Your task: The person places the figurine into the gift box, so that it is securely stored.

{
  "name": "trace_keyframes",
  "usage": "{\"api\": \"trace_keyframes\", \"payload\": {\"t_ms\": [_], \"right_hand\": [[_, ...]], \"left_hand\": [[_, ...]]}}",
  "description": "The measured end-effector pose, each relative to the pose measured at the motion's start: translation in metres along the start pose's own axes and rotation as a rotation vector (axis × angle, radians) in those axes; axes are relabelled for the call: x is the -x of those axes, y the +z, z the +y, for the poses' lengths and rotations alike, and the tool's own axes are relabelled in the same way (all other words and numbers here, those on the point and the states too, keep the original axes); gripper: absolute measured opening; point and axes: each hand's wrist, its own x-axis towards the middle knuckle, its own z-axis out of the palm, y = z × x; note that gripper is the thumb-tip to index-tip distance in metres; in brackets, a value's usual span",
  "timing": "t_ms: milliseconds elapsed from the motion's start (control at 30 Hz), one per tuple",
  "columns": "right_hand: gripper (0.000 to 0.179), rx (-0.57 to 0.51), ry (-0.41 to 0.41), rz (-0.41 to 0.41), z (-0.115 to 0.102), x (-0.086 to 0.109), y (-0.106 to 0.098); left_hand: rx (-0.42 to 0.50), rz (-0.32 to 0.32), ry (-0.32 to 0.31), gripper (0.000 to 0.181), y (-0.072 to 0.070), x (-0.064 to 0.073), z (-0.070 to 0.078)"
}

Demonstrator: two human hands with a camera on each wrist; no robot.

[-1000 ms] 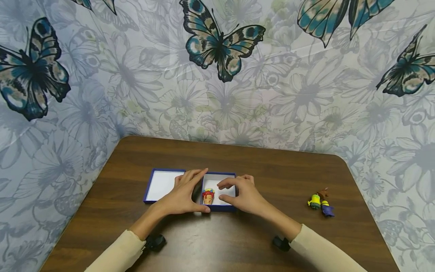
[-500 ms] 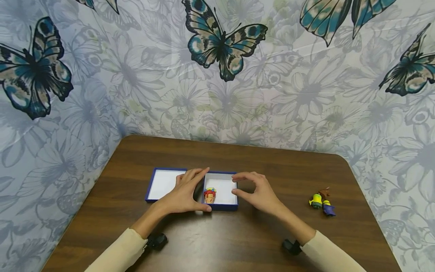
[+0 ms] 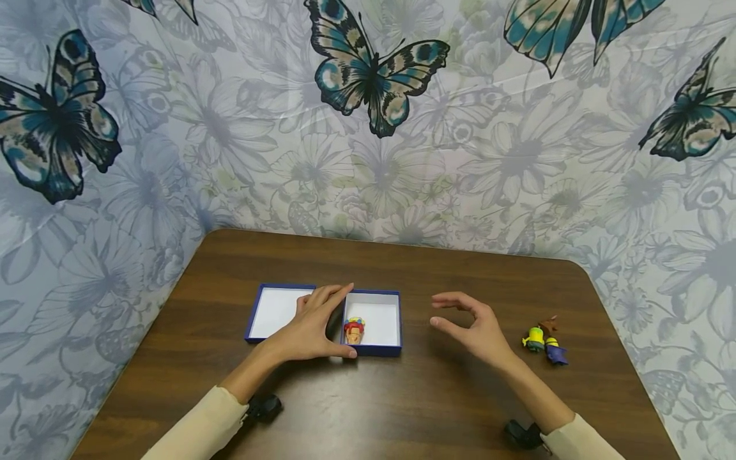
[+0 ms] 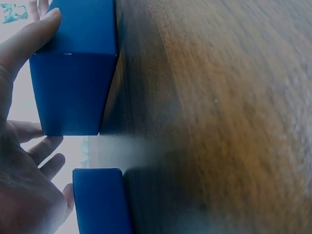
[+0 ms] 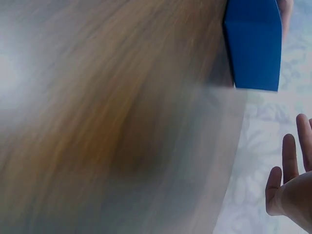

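Note:
My left hand [image 3: 310,329] grips the left end of a blue box [image 3: 385,319] with a white inside, thumb on the near wall and fingers toward the far one. Inside the box, at its left side, lies a small toy figure [image 3: 354,331] in red, yellow and tan. The left wrist view shows the thumb [image 4: 46,27] against the box's blue wall [image 4: 73,92]. To the right of the box, my right hand [image 3: 474,326] hovers above the table with nothing in it, fingers loosely bent. In the right wrist view its fingers [image 5: 289,158] are apart from the box.
A shallow blue-rimmed lid [image 3: 278,313] lies white side up, left of the box and partly behind the left hand. On the right of the wooden table [image 3: 368,409] sit a yellow-green toy figure [image 3: 535,340], a purple one [image 3: 555,352] and a brown piece [image 3: 549,325].
My right hand has moved from over the box out to the right, toward the toy figures. The left hand stays at the box, and the red figure lies in the same spot.

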Motion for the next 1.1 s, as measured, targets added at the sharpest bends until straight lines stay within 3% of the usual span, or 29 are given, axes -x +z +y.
{"api": "trace_keyframes", "payload": {"t_ms": [400, 667, 800, 1100], "right_hand": [[0.037, 0.095, 0.076, 0.11, 0.023, 0.032, -0.041], [0.044, 0.262, 0.073, 0.175, 0.029, 0.058, -0.062], [0.049, 0.276, 0.053, 0.201, 0.037, 0.069, -0.077], [0.054, 0.45, 0.039, 0.216, 0.047, 0.087, -0.1]], "left_hand": [[0.016, 0.009, -0.013, 0.132, -0.002, 0.002, 0.002], [0.021, 0.006, -0.015, 0.132, -0.001, 0.002, 0.003], [0.01, 0.001, -0.012, 0.132, 0.0, 0.001, 0.002], [0.017, -0.002, -0.01, 0.131, -0.001, 0.001, 0.001]]}}
